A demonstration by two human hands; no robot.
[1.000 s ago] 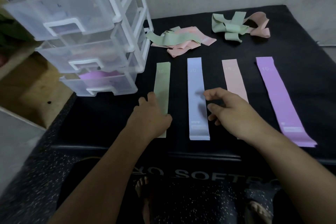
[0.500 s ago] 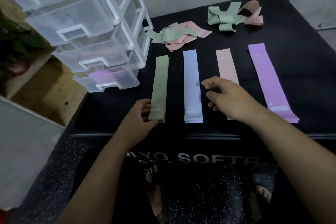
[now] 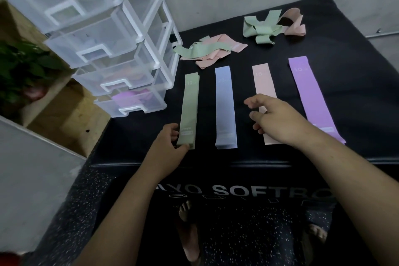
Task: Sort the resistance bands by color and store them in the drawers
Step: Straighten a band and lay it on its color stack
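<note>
Likely home gym corner: speckled rubber floor (image 3: 71, 211), black soft plyo box (image 3: 237, 192), plastic drawer unit (image 3: 103, 34), potted plant (image 3: 21, 67).

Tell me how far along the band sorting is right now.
Partly done: the bottom drawer already holds purple bands, the drawer above something pinkish. In hand: the left hand pinches the near end of the green band; the right hand hovers open over the pink band. Left: the blue band, purple band and two tangled green-and-pink piles on the mat.
</note>
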